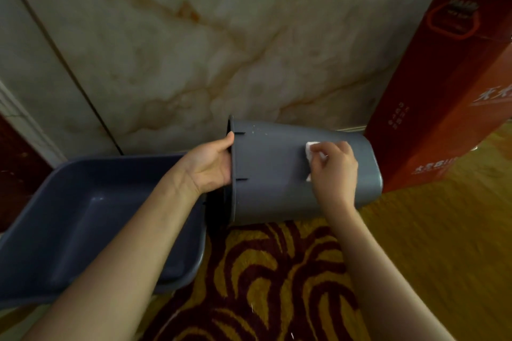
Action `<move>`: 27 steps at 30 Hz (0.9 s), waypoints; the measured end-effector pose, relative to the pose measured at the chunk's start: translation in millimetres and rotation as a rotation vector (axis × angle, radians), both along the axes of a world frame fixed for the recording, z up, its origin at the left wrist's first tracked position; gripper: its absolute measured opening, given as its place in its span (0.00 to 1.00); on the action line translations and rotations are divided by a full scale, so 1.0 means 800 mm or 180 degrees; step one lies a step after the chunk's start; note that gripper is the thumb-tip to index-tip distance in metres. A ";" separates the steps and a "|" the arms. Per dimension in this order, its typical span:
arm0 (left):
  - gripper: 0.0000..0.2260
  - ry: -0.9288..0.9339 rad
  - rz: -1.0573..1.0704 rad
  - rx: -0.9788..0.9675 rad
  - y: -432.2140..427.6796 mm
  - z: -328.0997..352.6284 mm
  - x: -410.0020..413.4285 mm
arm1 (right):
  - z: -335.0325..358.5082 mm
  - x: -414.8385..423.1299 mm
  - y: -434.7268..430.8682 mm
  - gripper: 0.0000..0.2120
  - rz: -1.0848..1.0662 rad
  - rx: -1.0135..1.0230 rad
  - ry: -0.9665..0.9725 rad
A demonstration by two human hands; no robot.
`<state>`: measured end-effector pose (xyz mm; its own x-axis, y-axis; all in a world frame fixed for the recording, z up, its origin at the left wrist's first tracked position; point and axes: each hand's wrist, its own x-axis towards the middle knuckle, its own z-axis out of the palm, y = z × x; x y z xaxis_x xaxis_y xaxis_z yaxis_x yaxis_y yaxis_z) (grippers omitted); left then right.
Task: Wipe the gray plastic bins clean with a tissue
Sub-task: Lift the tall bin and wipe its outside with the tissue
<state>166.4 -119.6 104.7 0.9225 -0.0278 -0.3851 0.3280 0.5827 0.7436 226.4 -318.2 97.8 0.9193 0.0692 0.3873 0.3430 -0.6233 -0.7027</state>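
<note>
**Wiping the tipped bin by the wall**

Against the marble wall [194, 44], from my head camera, I hold a gray bin [279, 174] on its side above the patterned carpet [277, 271], its mouth turned left and its base toward the red box [443, 86] on the right. I cannot tell whether the base touches the box or only sits near it.

My left hand [210, 166] grips the bin's rim: the thumb lies over the outer edge, and the fingers go inside the mouth, where I cannot see them. The bin's inside is dark and hidden from this angle.

My right hand [332, 166] is closed on a white tissue [311, 148], pressing it against the bin's upper side near the base. Most of the tissue is covered by my fingers; only a corner above the knuckles and a scrap below the hand show. A few pale specks mark the bin's wall near the rim.

To the left, a tray [91, 216] of the same gray leans tilted, open side up, partly behind my left forearm and cut off by the frame's left edge. It sits just beside the bin's mouth; contact is hard to judge. The box runs out of the frame at the top right, and its print is too blurred to read.
</note>
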 end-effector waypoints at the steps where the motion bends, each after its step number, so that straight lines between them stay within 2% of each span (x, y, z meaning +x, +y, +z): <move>1: 0.19 0.0021 -0.0007 0.0043 0.000 0.001 0.001 | 0.000 -0.018 0.007 0.07 0.0188 0.0060 -0.0150; 4: 0.19 0.0029 0.0080 -0.0001 -0.003 0.005 0.006 | -0.003 -0.076 0.040 0.04 0.0883 0.0152 -0.0479; 6: 0.19 0.0016 0.0163 -0.0118 -0.003 0.006 0.008 | -0.008 -0.099 0.057 0.04 0.1103 0.0051 -0.0583; 9: 0.19 0.0069 0.0193 -0.0062 -0.002 0.005 0.009 | -0.020 -0.093 0.055 0.03 0.1001 -0.0038 -0.0579; 15: 0.18 0.0152 0.0202 0.0091 0.000 0.007 0.008 | -0.021 -0.059 0.015 0.02 0.0277 0.0026 -0.0392; 20: 0.18 0.0126 0.0283 0.0041 0.002 0.007 0.010 | -0.044 -0.120 0.048 0.09 0.1135 -0.0050 -0.1020; 25: 0.18 0.0102 0.0195 0.0066 0.003 0.002 0.006 | -0.062 -0.121 0.047 0.08 0.1187 -0.0185 -0.1042; 27: 0.18 0.0117 0.0174 0.0075 0.003 0.003 0.007 | -0.060 -0.104 0.032 0.06 0.0920 -0.0091 -0.0925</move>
<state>171.9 -116.9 107.1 0.9076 0.0316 -0.4186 0.3235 0.5829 0.7454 142.9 -292.3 49.8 0.7130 0.3232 0.6222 0.6886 -0.4900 -0.5345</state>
